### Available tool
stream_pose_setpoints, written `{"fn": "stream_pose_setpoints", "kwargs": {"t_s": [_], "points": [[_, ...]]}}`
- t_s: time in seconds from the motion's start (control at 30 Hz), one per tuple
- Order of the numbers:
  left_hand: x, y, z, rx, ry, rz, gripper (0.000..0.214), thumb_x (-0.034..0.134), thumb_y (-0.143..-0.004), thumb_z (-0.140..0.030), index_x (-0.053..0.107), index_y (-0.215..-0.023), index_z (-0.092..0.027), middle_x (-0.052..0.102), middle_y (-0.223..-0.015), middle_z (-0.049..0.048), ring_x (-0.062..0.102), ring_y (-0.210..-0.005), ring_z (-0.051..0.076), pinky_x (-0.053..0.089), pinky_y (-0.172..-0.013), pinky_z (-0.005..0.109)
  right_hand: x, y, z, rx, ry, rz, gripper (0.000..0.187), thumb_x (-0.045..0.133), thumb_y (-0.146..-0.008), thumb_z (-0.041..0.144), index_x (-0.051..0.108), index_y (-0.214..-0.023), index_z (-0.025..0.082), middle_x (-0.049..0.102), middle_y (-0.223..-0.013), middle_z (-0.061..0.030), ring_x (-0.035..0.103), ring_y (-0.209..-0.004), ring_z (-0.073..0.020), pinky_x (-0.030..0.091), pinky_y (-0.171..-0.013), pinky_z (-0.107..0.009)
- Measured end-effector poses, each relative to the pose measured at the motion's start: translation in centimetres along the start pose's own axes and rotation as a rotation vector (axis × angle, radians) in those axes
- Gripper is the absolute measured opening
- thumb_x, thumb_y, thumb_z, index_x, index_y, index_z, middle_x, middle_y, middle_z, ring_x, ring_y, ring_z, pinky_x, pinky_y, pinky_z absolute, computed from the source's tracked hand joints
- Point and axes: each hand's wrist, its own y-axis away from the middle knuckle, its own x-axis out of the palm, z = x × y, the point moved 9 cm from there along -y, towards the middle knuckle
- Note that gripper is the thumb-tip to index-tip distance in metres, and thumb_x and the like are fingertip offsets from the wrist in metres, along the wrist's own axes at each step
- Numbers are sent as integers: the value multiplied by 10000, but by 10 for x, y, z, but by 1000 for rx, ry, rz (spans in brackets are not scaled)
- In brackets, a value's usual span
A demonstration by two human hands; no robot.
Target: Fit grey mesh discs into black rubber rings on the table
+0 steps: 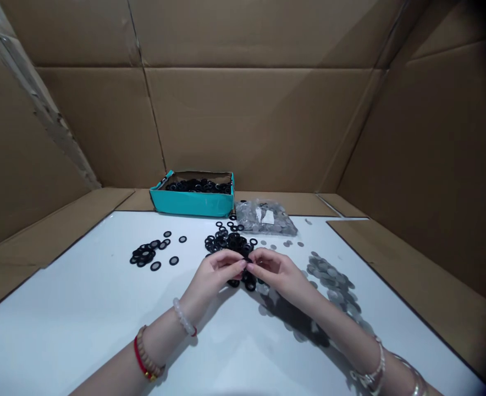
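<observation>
Head view: left hand (pixel 215 273) and right hand (pixel 276 273) meet at the fingertips, seemingly pinching one of the black rubber rings (pixel 230 242) piled centrally on the white surface (pixel 82 324); light, flexible, best taken by the rim

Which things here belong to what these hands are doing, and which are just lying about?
In hand: left hand, right hand, their fingers meeting over the heap of black rings.

Lying about: smaller cluster of black rings, teal box of black rings, clear bag of grey discs, spread grey discs.
</observation>
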Motion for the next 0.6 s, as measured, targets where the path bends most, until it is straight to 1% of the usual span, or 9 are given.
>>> {"fn": "stream_pose_setpoints", "kwargs": {"t_s": [0.13, 0.2, 0.3, 0.37, 0.47, 0.6], "points": [[2, 1, 5, -77, 105, 17, 179, 673, -666, -293, 601, -749, -151, 552, -720, 7, 527, -678, 118, 407, -690, 270, 1, 1, 2, -16, 45, 21, 207, 551, -794, 386, 552, -772, 180, 517, -723, -1, 480, -686, -133, 382, -634, -256], [6, 2, 8, -111, 179, 67, 147, 658, -679, -258, 604, -755, -143, 550, -732, 17, 526, -695, 120, 403, -707, 272, 2, 2, 1, -17, 39, 39, 210, 535, -809, 387, 556, -787, 180, 523, -720, 0, 482, -678, -131, 385, -627, -254], [13, 2, 11, -122, 250, 173, 117, 633, -699, -221, 624, -768, -127, 552, -755, 36, 515, -711, 117, 395, -707, 259, 5, 3, 0, -25, 3, 71, 208, 526, -820, 388, 563, -807, 183, 535, -733, -5, 496, -691, -136, 396, -639, -261], [15, 3, 12, -126, 264, 211, 120, 631, -700, -212, 637, -780, -123, 553, -754, 41, 506, -702, 112, 389, -691, 247, 6, 3, 0, -32, -20, 83, 206, 528, -821, 390, 563, -805, 187, 542, -735, -6, 505, -698, -141, 400, -645, -269], [14, 2, 13, -120, 246, 215, 130, 647, -695, -211, 648, -790, -122, 554, -736, 38, 505, -693, 107, 383, -674, 234, 6, 2, -2, -29, -31, 91, 203, 534, -820, 391, 560, -795, 191, 547, -725, -8, 518, -701, -148, 404, -654, -281], [15, 1, 13, -124, 199, 256, 147, 641, -717, -234, 646, -803, -115, 576, -745, 52, 524, -690, 111, 403, -689, 246, 8, 2, -6, -14, -36, 110, 218, 528, -823, 406, 557, -796, 191, 564, -719, -10, 537, -699, -154, 415, -666, -294]]}}
